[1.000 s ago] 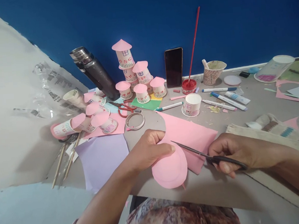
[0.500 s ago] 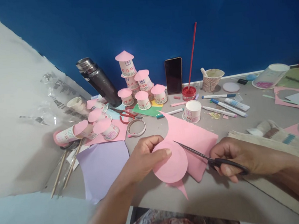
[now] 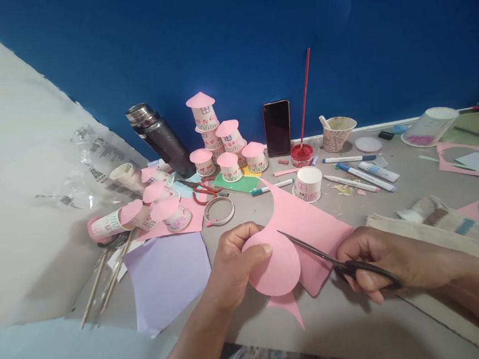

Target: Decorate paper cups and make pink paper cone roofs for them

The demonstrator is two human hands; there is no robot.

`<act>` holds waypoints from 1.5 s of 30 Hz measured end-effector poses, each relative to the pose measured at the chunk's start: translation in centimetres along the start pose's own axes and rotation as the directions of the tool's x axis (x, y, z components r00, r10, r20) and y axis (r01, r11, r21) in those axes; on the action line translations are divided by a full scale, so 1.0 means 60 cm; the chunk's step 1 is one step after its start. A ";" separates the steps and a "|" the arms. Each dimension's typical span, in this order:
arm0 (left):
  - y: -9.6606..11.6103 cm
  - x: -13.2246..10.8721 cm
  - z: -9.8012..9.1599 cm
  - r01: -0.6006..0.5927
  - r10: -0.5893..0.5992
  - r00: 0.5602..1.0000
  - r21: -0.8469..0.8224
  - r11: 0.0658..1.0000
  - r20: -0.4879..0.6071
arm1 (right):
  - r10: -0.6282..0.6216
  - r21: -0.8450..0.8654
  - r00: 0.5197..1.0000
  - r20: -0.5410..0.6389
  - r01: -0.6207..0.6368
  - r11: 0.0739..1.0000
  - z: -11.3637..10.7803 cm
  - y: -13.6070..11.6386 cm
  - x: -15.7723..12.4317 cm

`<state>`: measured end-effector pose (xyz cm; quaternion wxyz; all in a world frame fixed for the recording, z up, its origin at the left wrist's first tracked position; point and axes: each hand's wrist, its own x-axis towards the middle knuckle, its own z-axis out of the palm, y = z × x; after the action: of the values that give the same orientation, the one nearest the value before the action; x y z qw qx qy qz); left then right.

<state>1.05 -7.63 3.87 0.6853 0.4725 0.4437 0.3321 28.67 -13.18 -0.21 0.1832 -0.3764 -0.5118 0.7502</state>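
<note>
Pinching pink paper [image 3: 276, 274], the left hand [image 3: 242, 263] sits near a tape roll [image 3: 220, 222]; right hand [image 3: 370, 263] grips scissors [image 3: 308, 246], cup [image 3: 307, 186] beyond.

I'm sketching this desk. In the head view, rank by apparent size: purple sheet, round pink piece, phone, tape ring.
1. Purple sheet
2. Round pink piece
3. Phone
4. Tape ring
The first two sit nearer the camera, so true sizes may differ.

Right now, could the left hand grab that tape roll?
Probably yes: nothing stands between the left hand and the tape roll, though the fingers would first have to release the pink paper.
</note>
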 end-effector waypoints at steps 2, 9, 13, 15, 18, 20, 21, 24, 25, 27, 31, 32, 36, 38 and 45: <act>0.002 -0.001 0.002 0.008 -0.008 1.000 0.011 1.000 0.015 | -0.003 0.005 1.000 0.006 0.003 1.000 0.000 0.000 -0.001; 0.006 0.002 0.009 0.027 -0.028 0.999 0.014 1.000 0.021 | -0.021 -0.007 1.000 0.018 0.021 1.000 -0.002 0.000 0.000; 0.005 0.007 0.007 0.011 -0.011 0.999 0.004 1.000 0.041 | -0.017 0.003 1.000 0.022 0.017 1.000 -0.004 0.002 0.000; 0.004 0.009 0.006 0.003 -0.003 0.999 0.000 1.000 0.051 | -0.015 0.014 1.000 0.021 0.015 1.000 -0.004 0.003 0.000; 0.003 0.011 0.005 -0.001 0.001 0.998 -0.005 1.000 0.063 | -0.030 0.018 0.999 0.017 0.029 0.999 -0.004 0.002 0.001; 0.004 0.012 0.004 0.000 0.000 0.998 -0.006 1.000 0.069 | -0.033 0.009 0.999 0.017 0.033 0.999 -0.004 0.000 0.001; 0.004 0.013 0.004 0.002 -0.002 0.997 -0.006 1.000 0.073 | -0.032 0.003 0.999 0.017 0.032 0.999 -0.003 -0.002 0.002; 0.005 0.016 0.004 0.007 -0.006 0.997 -0.007 1.000 0.081 | -0.034 -0.003 0.999 0.013 0.034 0.999 -0.003 -0.004 0.002; 0.005 0.016 0.003 0.008 -0.007 0.997 -0.007 1.000 0.082 | -0.032 -0.003 0.999 0.010 0.032 0.999 -0.003 -0.004 0.002; 0.004 0.017 0.002 0.016 -0.015 0.997 -0.004 1.000 0.081 | -0.024 0.001 1.000 0.003 0.024 1.000 -0.003 -0.004 0.002; 0.002 0.019 0.000 0.043 -0.043 0.995 0.002 0.999 0.086 | -0.003 0.007 1.000 -0.008 0.003 1.000 -0.003 -0.002 0.000; 0.002 0.019 0.000 0.047 -0.048 0.995 0.003 0.999 0.087 | 0.001 0.004 1.000 -0.009 -0.001 1.000 -0.003 -0.002 0.000; 0.003 0.022 0.001 0.049 -0.049 0.995 0.005 0.999 0.090 | 0.006 0.009 1.000 -0.011 -0.006 1.000 -0.004 -0.004 -0.001; 0.003 0.023 0.000 0.044 -0.045 0.994 0.010 0.999 0.097 | 0.007 0.027 1.000 -0.012 -0.007 1.000 -0.004 -0.005 0.000; 0.002 0.024 -0.004 0.051 -0.052 0.993 0.011 0.999 0.108 | 0.021 0.024 1.000 -0.009 -0.021 0.999 -0.003 -0.004 0.000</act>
<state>1.39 -6.24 3.49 0.7145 0.4813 0.4193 0.2864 28.79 -12.97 -0.05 0.1823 -0.3828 -0.4980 0.7565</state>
